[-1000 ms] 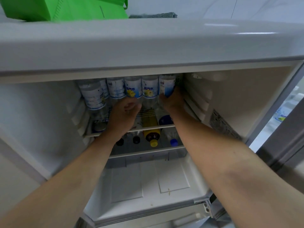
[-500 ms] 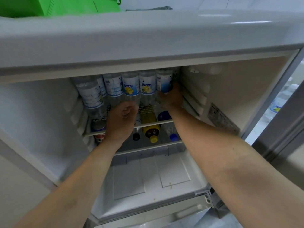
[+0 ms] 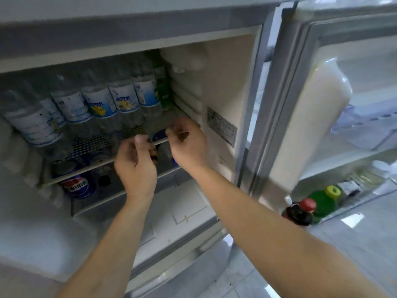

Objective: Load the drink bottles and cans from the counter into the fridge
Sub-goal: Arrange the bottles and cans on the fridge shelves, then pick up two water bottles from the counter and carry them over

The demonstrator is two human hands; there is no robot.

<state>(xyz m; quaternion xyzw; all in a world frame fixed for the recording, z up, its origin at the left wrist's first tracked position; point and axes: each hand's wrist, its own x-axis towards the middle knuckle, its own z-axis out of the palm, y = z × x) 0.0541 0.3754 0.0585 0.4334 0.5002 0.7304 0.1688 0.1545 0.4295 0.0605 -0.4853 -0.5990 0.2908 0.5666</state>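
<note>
Both hands hover at the white wire shelf's near edge, left hand and right hand loosely curled, holding nothing. Clear blue-labelled plastic water bottles crowd the shelf; a careless knock risks toppling the row onto the blue cola can below.

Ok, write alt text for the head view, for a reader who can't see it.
Two bare hands, left hand and right hand, reach to the front edge of an open fridge's wire shelf, which is packed with blue-labelled water bottles. A cola can stands below.
</note>
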